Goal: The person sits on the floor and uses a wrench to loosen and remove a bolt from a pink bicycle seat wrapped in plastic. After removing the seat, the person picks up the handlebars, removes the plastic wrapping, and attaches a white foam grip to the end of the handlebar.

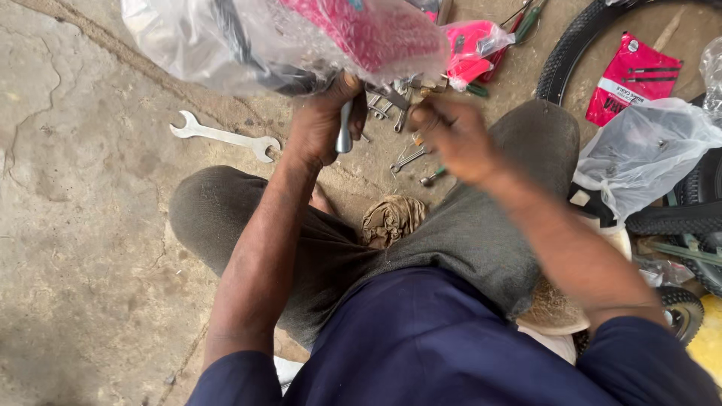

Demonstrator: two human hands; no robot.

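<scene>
My left hand (pixel 325 120) is closed around a metal stem (pixel 344 131) that pokes down from a part wrapped in clear bubble plastic (pixel 226 41); the part has a red-pink body (pixel 376 30) and a black piece inside. My right hand (pixel 455 139) is blurred, just right of the left hand, fingers curled near the stem; I cannot tell whether it holds anything. Small spanners and bits (pixel 406 154) lie on the ground below both hands.
A large open-ended spanner (pixel 226 135) lies on the concrete at left. A black tyre (pixel 571 45), a red packet (pixel 632 79), a clear plastic bag (pixel 647 150) and another wheel (pixel 692 218) crowd the right. A crumpled rag (pixel 391 219) sits between my knees.
</scene>
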